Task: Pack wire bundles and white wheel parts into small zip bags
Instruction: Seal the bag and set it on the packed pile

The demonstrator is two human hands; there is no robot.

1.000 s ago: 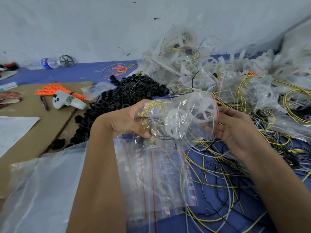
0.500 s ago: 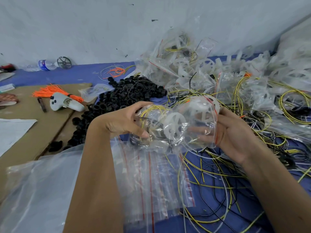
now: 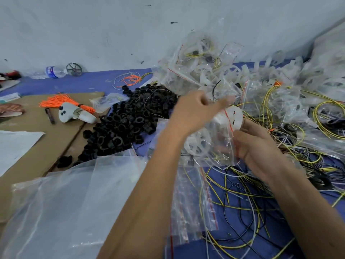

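A small clear zip bag (image 3: 214, 144) hangs between my hands above the blue table. Two white wheel parts show inside it, one at the top (image 3: 234, 116) and one lower left (image 3: 197, 144), with yellow wire near the bottom. The bag's red zip line (image 3: 230, 128) runs slantwise between my hands. My right hand (image 3: 259, 146) grips the bag's right edge, its thumb on the zip line. My left hand (image 3: 194, 111) is blurred at the upper end of the zip line and seems to pinch it with finger and thumb.
A stack of flat unfilled zip bags (image 3: 192, 202) lies under my arms, beside a large clear plastic sheet (image 3: 65, 202). Loose yellow and black wires (image 3: 242, 206) spread to the right. Black rings (image 3: 130, 116) are heaped left of centre. Filled bags (image 3: 205, 71) pile at the back.
My left hand left the bag's left side and swung up and right to the zip edge. The bag turned, so the red zip line now faces me.
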